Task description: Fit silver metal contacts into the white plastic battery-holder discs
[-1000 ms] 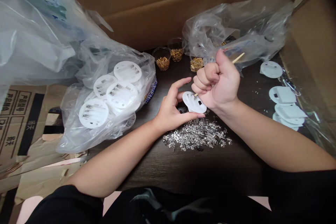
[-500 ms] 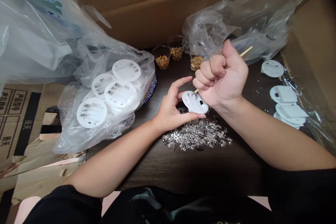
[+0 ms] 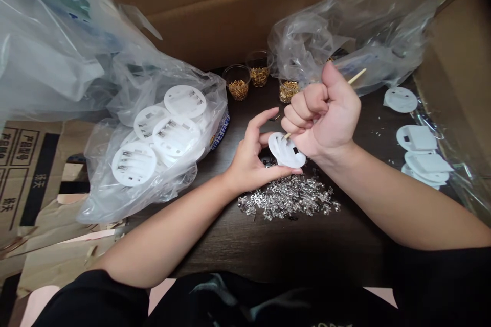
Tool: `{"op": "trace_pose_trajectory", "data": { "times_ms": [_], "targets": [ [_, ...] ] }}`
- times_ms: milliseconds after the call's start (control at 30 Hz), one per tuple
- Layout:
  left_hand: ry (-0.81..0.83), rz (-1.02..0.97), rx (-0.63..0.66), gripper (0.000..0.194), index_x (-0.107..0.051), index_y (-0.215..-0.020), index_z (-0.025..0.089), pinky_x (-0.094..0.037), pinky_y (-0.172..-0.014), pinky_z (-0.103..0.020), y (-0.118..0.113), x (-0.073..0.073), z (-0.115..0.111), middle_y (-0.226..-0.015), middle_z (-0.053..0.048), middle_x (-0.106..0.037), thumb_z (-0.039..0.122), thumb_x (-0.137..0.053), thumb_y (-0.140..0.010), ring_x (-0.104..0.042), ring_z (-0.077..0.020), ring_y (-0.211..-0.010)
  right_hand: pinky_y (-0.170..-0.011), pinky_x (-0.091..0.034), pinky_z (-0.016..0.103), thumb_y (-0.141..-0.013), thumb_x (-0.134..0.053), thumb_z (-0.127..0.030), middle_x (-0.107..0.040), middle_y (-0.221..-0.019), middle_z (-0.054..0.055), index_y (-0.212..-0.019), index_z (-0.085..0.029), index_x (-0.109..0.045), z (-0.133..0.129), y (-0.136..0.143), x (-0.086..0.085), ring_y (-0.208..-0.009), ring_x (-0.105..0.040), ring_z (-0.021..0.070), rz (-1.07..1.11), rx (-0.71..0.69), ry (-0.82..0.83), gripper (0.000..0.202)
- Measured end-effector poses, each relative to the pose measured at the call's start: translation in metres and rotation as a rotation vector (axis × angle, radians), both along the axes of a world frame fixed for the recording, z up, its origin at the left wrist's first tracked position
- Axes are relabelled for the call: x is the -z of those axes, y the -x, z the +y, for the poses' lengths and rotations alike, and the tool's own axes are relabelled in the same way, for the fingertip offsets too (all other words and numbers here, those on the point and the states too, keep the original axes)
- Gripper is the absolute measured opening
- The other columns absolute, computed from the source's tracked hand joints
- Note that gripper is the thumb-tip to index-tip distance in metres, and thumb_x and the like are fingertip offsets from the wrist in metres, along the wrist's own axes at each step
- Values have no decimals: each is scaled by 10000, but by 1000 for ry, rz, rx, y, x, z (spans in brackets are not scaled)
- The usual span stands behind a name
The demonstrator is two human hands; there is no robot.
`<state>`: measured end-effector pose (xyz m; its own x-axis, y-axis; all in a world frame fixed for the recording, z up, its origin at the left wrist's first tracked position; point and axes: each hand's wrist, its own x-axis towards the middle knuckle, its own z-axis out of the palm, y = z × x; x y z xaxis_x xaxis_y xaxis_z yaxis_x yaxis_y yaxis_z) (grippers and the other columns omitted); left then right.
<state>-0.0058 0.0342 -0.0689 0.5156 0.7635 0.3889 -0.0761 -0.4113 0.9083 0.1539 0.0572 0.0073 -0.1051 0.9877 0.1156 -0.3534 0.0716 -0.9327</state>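
Observation:
Between thumb and fingers, my left hand (image 3: 255,156) holds a round white plastic battery case (image 3: 286,153), tilted, above the pile of small metal contacts. My right hand (image 3: 326,110) is closed in a fist around a thin wooden stick (image 3: 357,76). The stick's lower end comes out under the fist and meets the upper part of the case. A heap of shiny metal battery contacts (image 3: 289,198) lies on the dark table just below both hands. The inner side of the case is partly covered by my right hand.
Several similar white cases (image 3: 134,164) lie in a clear plastic bag (image 3: 99,199) at left. Clear cups (image 3: 238,84) of golden parts stand at the back. More white cases (image 3: 420,139) lie at right. A plastic bag (image 3: 307,30) lies against the cardboard wall (image 3: 215,20).
The case has shifted very slightly right in my left hand. My right fist with the stick has moved slightly down and left. The rest looks the same.

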Motion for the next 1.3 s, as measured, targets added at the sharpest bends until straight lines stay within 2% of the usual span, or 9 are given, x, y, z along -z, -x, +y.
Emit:
{"op": "trace_pose_trajectory", "data": {
  "times_ms": [133, 200, 233, 300, 400, 567, 833, 1100, 1300],
  "targets": [
    [23, -21, -21, 1125, -191, -1573, 328, -630, -754, -400, -1, -3, 0, -945, -9, -710, 608, -877, -727, -750, -220, -821, -398, -170, 310, -896, -509, -826, -193, -470, -63, -508, -250, -287, -1, -16, -23, -406, -169, 93, -155, 5, -78, 729],
    [15, -24, -39, 1115, -198, -1570, 328, -635, -764, -401, 0, -4, 0, -995, -25, -718, 613, -872, -729, -760, -223, -837, -424, -205, 288, -886, -708, -644, -343, -511, -63, -587, -235, -480, -2, -29, -33, -433, -260, 78, -472, -19, -174, 556],
    [6, -22, -45, 1112, -202, -1569, 325, -638, -776, -406, 0, -4, 0, -1011, -30, -721, 611, -872, -730, -764, -226, -846, -440, -237, 283, -875, -763, -558, -415, -522, -56, -635, -226, -573, -2, -36, -36, -450, -317, 78, -693, -107, -235, 451],
    [-13, -13, -46, 1105, -209, -1569, 320, -641, -807, -424, 1, -4, 0, -1017, -32, -730, 598, -876, -732, -770, -231, -853, -479, -295, 287, -878, -786, -404, -546, -576, -38, -774, -225, -713, -2, -47, -37, -493, -417, 94, -985, -227, -341, 221],
    [-41, -8, -41, 1099, -213, -1569, 320, -639, -851, -451, 1, -3, 1, -969, -16, -742, 562, -887, -736, -775, -237, -853, -552, -364, 306, -875, -755, -263, -672, -697, -13, -869, -241, -768, 0, -54, -28, -573, -531, 128, -1145, -314, -499, 26],
    [-67, 13, -54, 1111, -205, -1574, 304, -634, -882, -460, 2, -2, 2, -1002, -29, -761, 553, -890, -736, -783, -244, -867, -632, -396, 315, -919, -680, -251, -717, -775, 5, -797, -239, -746, 2, -49, -17, -671, -611, 158, -1195, -319, -623, 139],
    [-68, 30, -3, 1103, -233, -1572, 273, -614, -935, -472, 3, -3, -1, -1113, -73, -750, 541, -896, -733, -779, -263, -968, -624, -327, 298, -906, -652, -274, -639, -733, -3, -768, -204, -682, 1, -48, -21, -632, -526, 131, -1224, -397, -550, 157],
    [-39, -6, 13, 1105, -250, -1558, 272, -531, -613, -284, 3, -6, 1, -784, 48, -673, 482, -928, -712, -649, -140, -628, -602, -297, 294, -902, -623, -242, -540, -680, -32, -834, -193, -630, 6, -51, -23, -609, -438, 115, -1113, -531, -383, 85],
    [-32, 40, 54, 1127, -260, -1559, 293, -512, -604, -260, 6, -9, -4, -843, 32, -671, 471, -948, -685, -665, -139, -673, -568, -296, 309, -939, -640, -341, -513, -634, -35, -873, -213, -637, 4, -57, -31, -575, -405, 123, -1073, -416, -255, 144]
  ]
}}
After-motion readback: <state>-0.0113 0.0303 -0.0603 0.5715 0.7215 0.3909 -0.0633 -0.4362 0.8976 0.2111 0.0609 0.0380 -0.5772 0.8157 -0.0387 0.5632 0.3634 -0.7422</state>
